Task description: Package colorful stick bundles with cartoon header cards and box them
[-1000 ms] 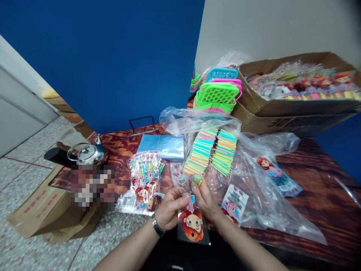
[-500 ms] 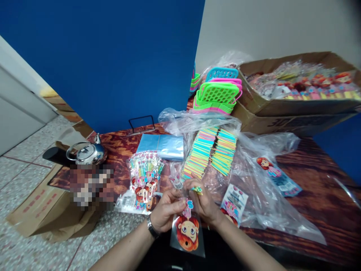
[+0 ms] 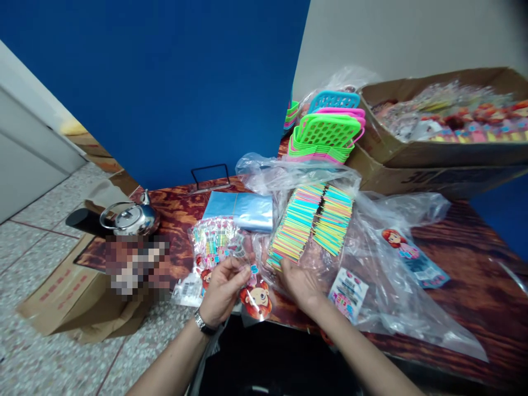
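Note:
My left hand (image 3: 225, 289), with a watch on its wrist, pinches a clear plastic bag printed with a red-haired cartoon girl (image 3: 259, 301); the face lies near the table's front edge. My right hand (image 3: 300, 283) is at the near end of a pile of thin colourful sticks (image 3: 291, 228), its fingers curled and partly hidden. Whatever they grip does not show. The sticks lie in two rows on clear plastic. Left of them is a stack of filled cartoon bags (image 3: 214, 242), with sticks visible inside, close beside my left hand.
Blue plastic packs (image 3: 239, 210) lie behind the filled bags. Green, pink and blue baskets (image 3: 328, 129) are stacked at the back, beside a cardboard box (image 3: 445, 154) of bagged dolls. A steel kettle (image 3: 134, 218) stands left. Clear sheeting (image 3: 396, 297) and a printed card (image 3: 348, 291) lie right.
My hands have moved apart. The left went left and up with the cartoon bag; the right moved to the stick pile, and the small stick bundle it held no longer shows.

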`<state>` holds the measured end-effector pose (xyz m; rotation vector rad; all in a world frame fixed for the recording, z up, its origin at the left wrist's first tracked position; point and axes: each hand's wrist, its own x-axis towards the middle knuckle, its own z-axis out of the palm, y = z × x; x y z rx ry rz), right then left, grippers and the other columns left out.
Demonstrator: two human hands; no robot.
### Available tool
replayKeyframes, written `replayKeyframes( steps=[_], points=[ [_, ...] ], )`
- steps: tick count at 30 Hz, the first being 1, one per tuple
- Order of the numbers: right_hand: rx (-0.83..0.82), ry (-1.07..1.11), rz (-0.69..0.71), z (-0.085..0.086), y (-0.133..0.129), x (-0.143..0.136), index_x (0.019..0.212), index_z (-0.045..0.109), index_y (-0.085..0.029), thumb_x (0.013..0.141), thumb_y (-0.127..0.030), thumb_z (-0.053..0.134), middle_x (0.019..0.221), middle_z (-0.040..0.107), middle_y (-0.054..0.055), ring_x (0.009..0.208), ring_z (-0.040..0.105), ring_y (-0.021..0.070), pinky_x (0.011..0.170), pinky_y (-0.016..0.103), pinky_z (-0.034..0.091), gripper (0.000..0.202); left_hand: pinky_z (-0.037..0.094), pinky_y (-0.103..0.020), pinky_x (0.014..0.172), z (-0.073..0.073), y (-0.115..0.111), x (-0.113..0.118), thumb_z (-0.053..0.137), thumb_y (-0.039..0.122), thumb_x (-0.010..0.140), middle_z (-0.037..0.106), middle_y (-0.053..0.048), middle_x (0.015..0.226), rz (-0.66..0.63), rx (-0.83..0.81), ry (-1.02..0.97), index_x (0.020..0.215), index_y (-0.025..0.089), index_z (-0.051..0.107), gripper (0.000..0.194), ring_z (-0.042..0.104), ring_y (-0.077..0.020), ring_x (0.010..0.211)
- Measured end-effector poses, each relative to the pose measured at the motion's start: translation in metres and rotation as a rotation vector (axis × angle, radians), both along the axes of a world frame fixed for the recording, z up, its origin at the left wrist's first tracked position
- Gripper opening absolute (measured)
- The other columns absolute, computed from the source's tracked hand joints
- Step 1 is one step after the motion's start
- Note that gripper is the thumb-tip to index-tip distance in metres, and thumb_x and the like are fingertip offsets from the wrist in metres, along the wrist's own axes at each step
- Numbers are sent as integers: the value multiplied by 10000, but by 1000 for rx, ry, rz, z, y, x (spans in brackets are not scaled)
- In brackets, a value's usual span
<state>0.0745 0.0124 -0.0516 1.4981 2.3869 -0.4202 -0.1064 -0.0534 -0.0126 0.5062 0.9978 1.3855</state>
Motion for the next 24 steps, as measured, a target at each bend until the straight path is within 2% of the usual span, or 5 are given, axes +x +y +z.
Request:
replayKeyframes(
  steps=[5, 11, 17, 20, 24],
  points=[
    [67, -59, 35, -6, -3, -13, 960, 489, -142, 857, -61, 314, 785, 653, 116, 739, 670, 239, 577, 282, 460, 219, 458, -212, 660, -2, -2, 4, 742, 222, 672, 586, 18, 684, -35, -19, 21, 673, 150, 577, 180, 574, -98, 671],
    [125, -61, 60, -13, -4, -21, 899, 510, -128, 845, -38, 317, 770, 644, 134, 723, 669, 242, 554, 275, 459, 220, 428, -180, 596, -2, -1, 4, 754, 239, 656, 589, 24, 660, -37, -25, 39, 657, 150, 569, 205, 543, -73, 600],
    [154, -4, 77, 2, 1, -10, 878, 527, -144, 821, -57, 381, 836, 621, 129, 768, 644, 242, 565, 287, 448, 180, 404, -189, 590, -1, -2, 3, 745, 266, 663, 613, 16, 685, -43, -22, 71, 659, 159, 547, 225, 545, -82, 604],
    [116, 350, 14, 13, 6, 6, 868, 499, -165, 841, -125, 396, 871, 600, 88, 804, 606, 194, 649, 287, 452, 114, 395, -188, 588, -4, -2, 6, 725, 262, 690, 576, 28, 637, -55, 10, 134, 664, 154, 530, 224, 518, -77, 588],
    [-261, 1156, -230, 20, 7, 17, 855, 466, -199, 916, -324, 339, 699, 535, -8, 611, 556, 130, 589, 271, 467, 188, 391, -197, 587, -12, 0, 16, 711, 288, 702, 554, 30, 632, -115, 57, 265, 654, 148, 507, 252, 509, -83, 588]
  ],
)
